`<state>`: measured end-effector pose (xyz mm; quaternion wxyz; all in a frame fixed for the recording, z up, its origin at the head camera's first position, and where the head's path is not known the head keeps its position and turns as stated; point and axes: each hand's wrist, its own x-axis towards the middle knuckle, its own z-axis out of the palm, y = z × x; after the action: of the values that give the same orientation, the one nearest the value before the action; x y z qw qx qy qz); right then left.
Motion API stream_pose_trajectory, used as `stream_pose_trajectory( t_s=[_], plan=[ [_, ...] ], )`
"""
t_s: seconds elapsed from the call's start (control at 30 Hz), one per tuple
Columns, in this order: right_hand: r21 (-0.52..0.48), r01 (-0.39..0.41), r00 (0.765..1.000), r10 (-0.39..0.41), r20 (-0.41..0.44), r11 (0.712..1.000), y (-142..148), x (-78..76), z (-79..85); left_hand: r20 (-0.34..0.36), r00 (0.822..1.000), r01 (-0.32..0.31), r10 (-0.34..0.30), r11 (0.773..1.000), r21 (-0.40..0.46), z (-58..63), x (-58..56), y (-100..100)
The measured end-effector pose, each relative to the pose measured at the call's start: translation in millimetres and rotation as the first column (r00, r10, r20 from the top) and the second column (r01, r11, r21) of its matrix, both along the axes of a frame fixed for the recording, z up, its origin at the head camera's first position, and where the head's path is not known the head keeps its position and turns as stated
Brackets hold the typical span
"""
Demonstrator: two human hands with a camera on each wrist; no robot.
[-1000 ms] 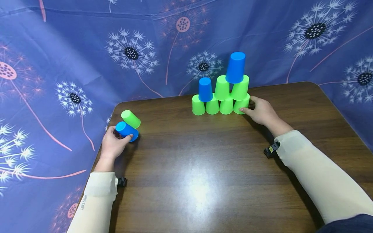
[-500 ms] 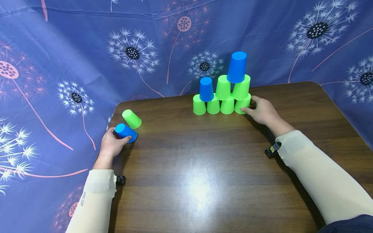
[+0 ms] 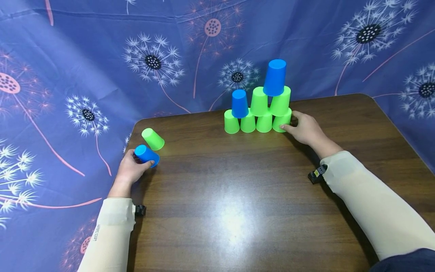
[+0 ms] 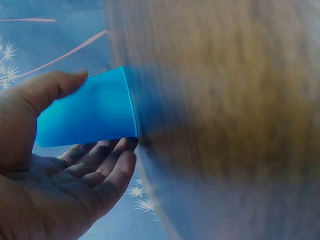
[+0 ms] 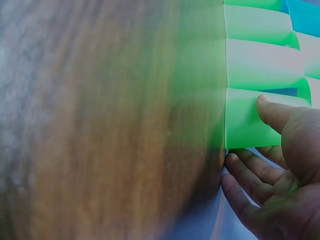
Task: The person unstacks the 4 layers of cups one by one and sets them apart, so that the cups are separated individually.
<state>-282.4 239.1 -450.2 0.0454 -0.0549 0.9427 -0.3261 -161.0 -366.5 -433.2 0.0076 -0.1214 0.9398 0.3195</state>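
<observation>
Upside down near the table's left edge, a blue cup point(image 3: 145, 154) is held by my left hand point(image 3: 130, 169), thumb on the near side and fingers around the far side. Just behind it stands an inverted green cup point(image 3: 153, 139). At the back right, my right hand point(image 3: 308, 131) grips the rightmost bottom green cup point(image 5: 250, 120) of a stack, its thumb across the front. Several green cups form that bottom row. Above them rest a smaller-looking blue cup point(image 3: 239, 103) on the left and two green cups point(image 3: 259, 101), topped by another blue cup point(image 3: 275, 77).
The brown wooden table point(image 3: 204, 181) has a bright glare spot near its middle. A blue curtain point(image 3: 190, 56) with dandelion prints hangs right behind the table and along its left side. Both forearms wear pale sleeves with small wrist cameras.
My left hand has shifted the blue cup slightly toward me, widening the gap to the green cup behind it. The right hand and the stack stay in place.
</observation>
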Motion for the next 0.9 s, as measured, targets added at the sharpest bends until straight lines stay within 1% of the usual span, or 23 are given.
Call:
stream_pose_trajectory(
  t_s=[0.1, 0.17, 0.23, 0.3, 0.33, 0.4, 0.47, 0.53, 0.6, 0.7, 0.77, 0.83, 0.9],
  plan=[
    [-0.004, 0.001, 1.0, -0.001, -0.001, 1.0, -0.4, 0.2, 0.9, 0.01, 1.0, -0.003, 0.002, 0.999, 0.05, 3.4, 1.7, 0.9],
    [-0.003, 0.0, 1.0, 0.0, -0.001, 1.0, -0.4, 0.3, 1.0, -0.016, 1.0, -0.017, 0.019, 0.995, 0.095, 9.8, 3.8, 2.7],
    [-0.004, -0.001, 1.0, 0.001, -0.002, 1.0, -0.6, 0.8, 1.1, -0.071, 0.997, -0.027, 0.036, 0.992, 0.125, 19.1, 6.2, 6.1],
    [-0.006, 0.002, 1.0, -0.002, -0.007, 1.0, -0.2, 0.6, 0.1, -0.155, 0.986, -0.031, 0.056, 0.986, 0.162, 30.4, 7.8, 12.6],
    [-0.006, 0.004, 1.0, -0.004, -0.01, 1.0, 0.1, 0.8, 0.0, -0.205, 0.976, -0.029, 0.066, 0.984, 0.178, 35.6, 8.0, 16.8],
    [-0.006, 0.009, 1.0, -0.009, -0.014, 1.0, 0.4, 1.0, -0.4, -0.312, 0.947, -0.006, 0.072, 0.978, 0.208, 45.8, 7.3, 27.8],
    [-0.005, 0.012, 1.0, -0.012, -0.018, 1.0, 1.2, 0.9, -0.5, -0.402, 0.913, 0.037, 0.066, 0.97, 0.242, 55.5, 4.5, 42.3],
    [-0.003, 0.014, 1.0, -0.014, -0.02, 1.0, 1.4, 1.5, 0.2, -0.47, 0.882, 0.094, 0.04, 0.961, 0.26, 63.8, 0.8, 58.9],
    [-0.001, 0.015, 1.0, -0.015, -0.02, 1.0, 2.0, 1.7, 0.2, -0.511, 0.86, 0.152, 0.013, 0.948, 0.281, 71.4, -4.9, 77.1],
    [-0.001, 0.013, 1.0, -0.013, -0.015, 1.0, 2.3, 2.0, 0.2, -0.548, 0.836, 0.239, -0.033, 0.921, 0.308, 80.4, -15.8, 104.8],
    [-0.002, 0.01, 1.0, -0.01, -0.009, 1.0, 2.4, 1.9, -0.1, -0.575, 0.816, 0.292, -0.06, 0.901, 0.321, 84.5, -25.1, 122.4],
    [-0.01, 0.006, 1.0, -0.006, -0.008, 1.0, 1.6, 2.1, 0.2, -0.604, 0.793, 0.333, -0.085, 0.89, 0.312, 88.0, -34.2, 139.2],
    [-0.014, 0.005, 1.0, -0.005, -0.014, 1.0, 1.0, 2.1, 0.0, -0.626, 0.773, 0.365, -0.102, 0.879, 0.307, 91.9, -42.6, 156.3]
  ],
)
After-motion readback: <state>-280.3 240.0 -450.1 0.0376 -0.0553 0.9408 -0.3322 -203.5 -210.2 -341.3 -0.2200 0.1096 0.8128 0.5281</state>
